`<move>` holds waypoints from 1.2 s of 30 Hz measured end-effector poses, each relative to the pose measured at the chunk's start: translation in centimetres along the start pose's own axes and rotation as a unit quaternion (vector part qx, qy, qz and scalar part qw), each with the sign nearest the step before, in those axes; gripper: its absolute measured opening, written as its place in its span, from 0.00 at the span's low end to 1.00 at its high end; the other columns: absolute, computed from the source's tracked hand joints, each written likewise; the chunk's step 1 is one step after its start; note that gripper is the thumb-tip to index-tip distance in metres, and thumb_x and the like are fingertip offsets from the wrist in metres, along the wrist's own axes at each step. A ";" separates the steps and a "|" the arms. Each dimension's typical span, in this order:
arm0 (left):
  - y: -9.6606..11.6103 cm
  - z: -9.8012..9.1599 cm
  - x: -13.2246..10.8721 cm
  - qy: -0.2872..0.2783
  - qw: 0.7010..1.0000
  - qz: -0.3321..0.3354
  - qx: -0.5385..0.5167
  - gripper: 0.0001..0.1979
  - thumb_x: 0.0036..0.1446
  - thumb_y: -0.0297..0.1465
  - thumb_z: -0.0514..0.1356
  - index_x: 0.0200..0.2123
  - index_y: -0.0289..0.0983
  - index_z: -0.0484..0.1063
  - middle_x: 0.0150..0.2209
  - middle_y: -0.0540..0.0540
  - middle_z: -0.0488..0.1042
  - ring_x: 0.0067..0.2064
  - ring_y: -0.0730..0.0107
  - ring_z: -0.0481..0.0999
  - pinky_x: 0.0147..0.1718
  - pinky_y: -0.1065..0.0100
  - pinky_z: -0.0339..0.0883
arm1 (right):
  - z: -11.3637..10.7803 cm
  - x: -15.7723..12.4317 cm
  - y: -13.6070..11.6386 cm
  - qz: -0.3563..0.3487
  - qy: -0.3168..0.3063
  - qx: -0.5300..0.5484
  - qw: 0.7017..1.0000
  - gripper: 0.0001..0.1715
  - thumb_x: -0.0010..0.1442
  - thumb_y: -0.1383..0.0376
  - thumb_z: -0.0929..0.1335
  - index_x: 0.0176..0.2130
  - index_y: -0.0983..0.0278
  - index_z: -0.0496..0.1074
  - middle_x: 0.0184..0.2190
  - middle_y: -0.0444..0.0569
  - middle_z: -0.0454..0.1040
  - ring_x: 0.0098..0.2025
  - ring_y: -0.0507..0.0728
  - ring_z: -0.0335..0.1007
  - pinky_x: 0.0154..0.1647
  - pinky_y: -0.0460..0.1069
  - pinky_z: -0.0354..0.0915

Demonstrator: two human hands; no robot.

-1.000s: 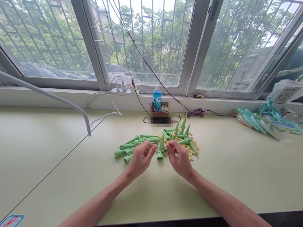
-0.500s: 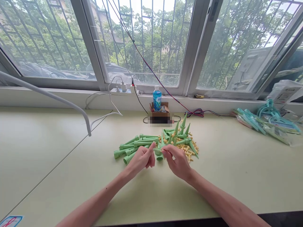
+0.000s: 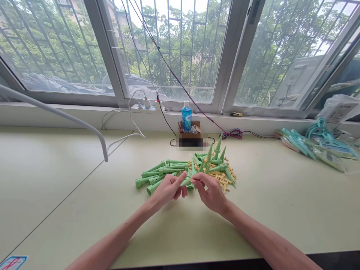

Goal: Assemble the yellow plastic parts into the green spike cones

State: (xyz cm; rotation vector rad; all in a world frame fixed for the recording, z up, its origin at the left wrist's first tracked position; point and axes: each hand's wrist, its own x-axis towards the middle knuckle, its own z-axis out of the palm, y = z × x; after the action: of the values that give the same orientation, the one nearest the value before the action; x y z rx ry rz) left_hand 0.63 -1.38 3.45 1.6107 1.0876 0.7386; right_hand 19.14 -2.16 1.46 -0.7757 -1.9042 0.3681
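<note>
My left hand [image 3: 172, 186] is closed on a green plastic spike [image 3: 185, 182], its thumb lying along the top and the pointed end toward the palm. Thumb and forefinger of my right hand [image 3: 210, 189] pinch together at the spike's other end; what lies between those fingertips is too small to make out. Behind the left hand lie several long green plastic tubes [image 3: 152, 173] with ribbed collars. Beyond the right hand is a heap of green cone-shaped spikes [image 3: 217, 150], some pointing upward, mixed with small yellow T-shaped plastic pieces [image 3: 225, 182].
A blue liquid bottle [image 3: 186, 118] stands at a small cardboard box [image 3: 197, 127] by the window. Bagged turquoise plastic items [image 3: 323, 140] lie at the right. A grey curved tube [image 3: 84, 125] reaches over the left of the table [image 3: 70, 217]; cables run along the sill.
The spike between my hands has tilted, its pointed end now lower at the left. My left thumb has shifted slightly right and down; my right hand is nearly unmoved.
</note>
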 end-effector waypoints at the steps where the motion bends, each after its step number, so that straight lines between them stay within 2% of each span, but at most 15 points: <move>1: 0.0 0.0 0.0 0.001 1.000 0.002 0.001 0.36 0.61 0.55 0.48 0.17 0.33 0.75 0.15 0.46 0.67 0.18 0.76 0.61 0.19 0.72 0.54 | 0.0 0.0 0.0 0.000 -0.001 0.002 1.000 0.13 0.70 0.64 0.60 0.34 0.63 0.68 0.24 0.44 0.68 0.23 0.50 0.61 0.25 0.44 0.58; 7: 0.4 -0.1 -0.2 0.006 1.000 0.009 0.005 0.35 0.61 0.55 0.49 0.18 0.33 0.75 0.13 0.50 0.62 0.17 0.77 0.57 0.21 0.71 0.55 | 0.1 -0.1 0.2 0.004 -0.001 0.005 1.000 0.12 0.69 0.63 0.60 0.35 0.63 0.68 0.22 0.42 0.67 0.22 0.49 0.58 0.24 0.44 0.57; 13: 0.3 -0.2 -0.3 0.002 1.000 0.015 -0.001 0.34 0.61 0.54 0.50 0.19 0.33 0.75 0.15 0.48 0.66 0.18 0.77 0.57 0.21 0.72 0.53 | 0.1 -0.2 0.3 0.013 -0.003 0.005 1.000 0.12 0.70 0.62 0.60 0.35 0.63 0.68 0.22 0.42 0.66 0.22 0.49 0.59 0.24 0.44 0.57; 18: 0.4 -0.2 -0.3 0.005 1.000 0.015 0.009 0.34 0.61 0.54 0.50 0.20 0.33 0.75 0.14 0.50 0.62 0.18 0.77 0.56 0.20 0.72 0.52 | 0.1 -0.3 0.3 0.018 -0.006 0.013 1.000 0.12 0.69 0.63 0.61 0.35 0.63 0.68 0.22 0.42 0.66 0.22 0.49 0.59 0.24 0.44 0.57; 24: 0.3 -0.2 -0.3 0.000 1.000 0.024 0.003 0.32 0.61 0.53 0.52 0.18 0.33 0.73 0.14 0.51 0.62 0.18 0.78 0.55 0.19 0.72 0.51 | 0.1 -0.2 0.3 0.027 -0.013 0.017 0.999 0.12 0.69 0.62 0.60 0.35 0.63 0.67 0.22 0.42 0.67 0.22 0.50 0.59 0.24 0.45 0.57; 28: 0.2 -0.3 -0.3 -0.001 0.999 0.031 0.016 0.31 0.61 0.53 0.51 0.21 0.33 0.74 0.13 0.53 0.56 0.18 0.78 0.52 0.20 0.72 0.49 | 0.1 -0.2 0.4 0.034 -0.010 0.019 0.999 0.12 0.69 0.61 0.61 0.35 0.63 0.67 0.21 0.42 0.66 0.22 0.50 0.59 0.24 0.44 0.56; 36: 0.2 -0.3 -0.3 0.003 0.998 0.044 0.033 0.29 0.61 0.52 0.52 0.25 0.33 0.75 0.15 0.53 0.57 0.19 0.77 0.53 0.20 0.72 0.49 | 0.1 -0.2 0.2 0.042 -0.009 0.033 0.999 0.13 0.69 0.61 0.61 0.35 0.63 0.68 0.22 0.43 0.68 0.22 0.50 0.60 0.24 0.44 0.58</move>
State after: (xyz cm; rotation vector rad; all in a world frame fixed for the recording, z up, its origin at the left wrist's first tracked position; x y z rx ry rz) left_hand 0.28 -1.57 3.71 1.7238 1.0596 0.7725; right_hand 19.23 -2.08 1.18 -0.8121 -1.8711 0.4879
